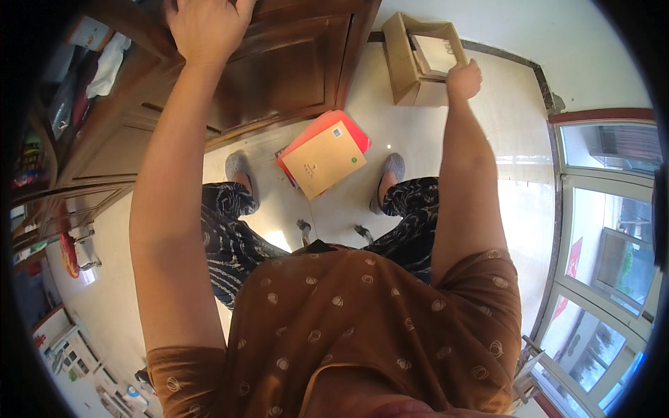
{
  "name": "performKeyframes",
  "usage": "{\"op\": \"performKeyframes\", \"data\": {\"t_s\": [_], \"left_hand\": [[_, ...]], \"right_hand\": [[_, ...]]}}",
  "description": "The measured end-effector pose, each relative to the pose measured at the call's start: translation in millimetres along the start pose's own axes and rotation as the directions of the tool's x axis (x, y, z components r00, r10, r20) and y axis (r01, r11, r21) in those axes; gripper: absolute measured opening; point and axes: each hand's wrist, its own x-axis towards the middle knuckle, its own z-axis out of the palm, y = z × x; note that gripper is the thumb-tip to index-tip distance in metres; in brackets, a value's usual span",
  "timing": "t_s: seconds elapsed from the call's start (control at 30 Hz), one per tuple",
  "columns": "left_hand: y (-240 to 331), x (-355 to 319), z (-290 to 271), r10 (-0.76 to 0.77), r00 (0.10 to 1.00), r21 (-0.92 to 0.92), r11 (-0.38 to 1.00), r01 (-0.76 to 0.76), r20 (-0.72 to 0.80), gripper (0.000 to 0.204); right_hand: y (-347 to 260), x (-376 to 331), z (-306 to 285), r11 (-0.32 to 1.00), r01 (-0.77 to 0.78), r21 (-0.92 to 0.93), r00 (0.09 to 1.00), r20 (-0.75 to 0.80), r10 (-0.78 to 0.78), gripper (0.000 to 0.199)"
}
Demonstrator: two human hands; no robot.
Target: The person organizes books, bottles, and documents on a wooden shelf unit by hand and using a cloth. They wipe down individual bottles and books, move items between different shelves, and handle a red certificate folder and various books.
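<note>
At the top edge of the view, my left hand (209,29) rests against the dark wooden cabinet (275,73), thumb and outer finger apart; its other fingertips are cut off by the frame. My right hand (465,80) is closed on the near right corner of an open cardboard box (401,59) on the floor by the wall. Inside the box stands a spiral-bound notebook (435,54) with pale pages. Between my feet and the cabinet lies a small pile: a tan paper envelope (324,160) over red folders (357,132).
Open shelves (70,90) with bags and packets are at the far left. Glazed door panels (606,209) run along the right side. My slippered feet (390,171) stand on shiny pale tiles (411,132). Chair casters (362,231) show below me.
</note>
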Motion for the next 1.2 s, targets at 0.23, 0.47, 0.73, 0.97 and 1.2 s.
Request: {"op": "performKeyframes", "data": {"t_s": [0.23,0.47,0.73,0.97,1.2], "left_hand": [[-4.6,-9.0,-1.8,0.049,0.996,-0.024,0.998,-0.051,-0.080,0.041],[70.8,-233.8,17.1,0.072,0.973,-0.461,0.887,0.037,0.218,0.063],[78.2,-469.7,97.1,-0.097,0.013,0.066,0.760,0.647,0.995,0.083],[90.4,-467.0,105.7,-0.056,-0.182,0.137,0.870,0.473,0.982,0.095],[92.2,-480.5,110.3,0.234,-0.417,-0.013,0.884,0.468,0.878,0.104]], "right_hand": [[9.8,-257.1,61.8,0.871,-0.475,0.125,0.806,0.460,0.373,0.035],[32.6,-471.3,56.1,0.124,-0.931,-0.343,-0.305,0.918,0.254,0.042],[-23.2,-438.2,67.2,0.080,-0.974,-0.212,-0.178,0.934,0.309,0.051],[4.7,-463.5,67.5,0.001,-0.972,-0.234,-0.229,0.955,0.188,0.040],[-31.2,-437.8,37.3,0.227,-0.974,0.023,0.080,0.966,0.245,0.035]]}}
